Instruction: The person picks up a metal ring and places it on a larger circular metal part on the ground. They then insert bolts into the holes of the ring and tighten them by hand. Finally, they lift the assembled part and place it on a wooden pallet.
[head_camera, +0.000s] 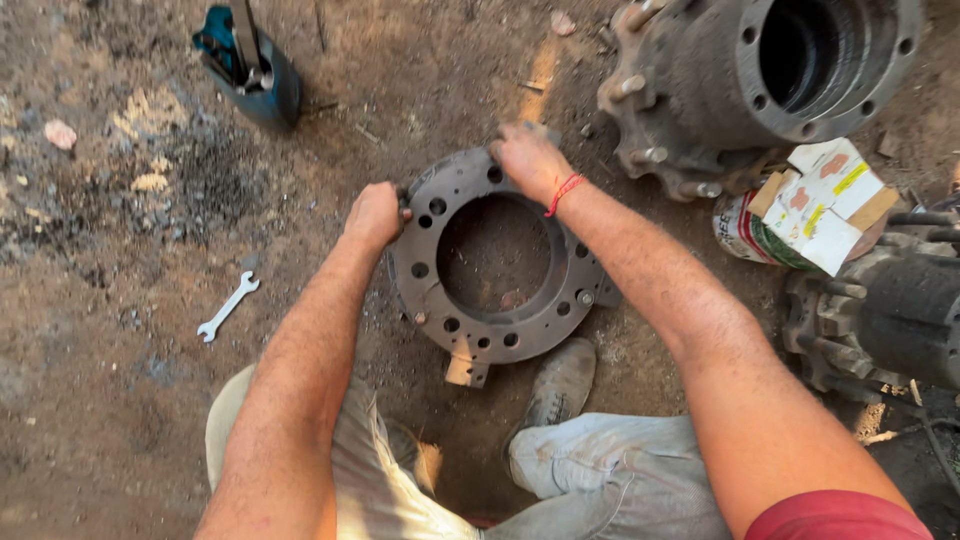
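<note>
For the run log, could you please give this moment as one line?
left hand: grips ring rim | right hand: grips far rim | steel ring: on dirt | wrench: untouched

Small cardboard box (825, 200) at your right, flaps open, white with red and yellow patches, brown bare card at edges. Sits tilted on top of round tin (745, 232); tin lies on its side on dirt, label white and green with red marks. Both just beside big wheel hub (700, 90), below it.
</note>
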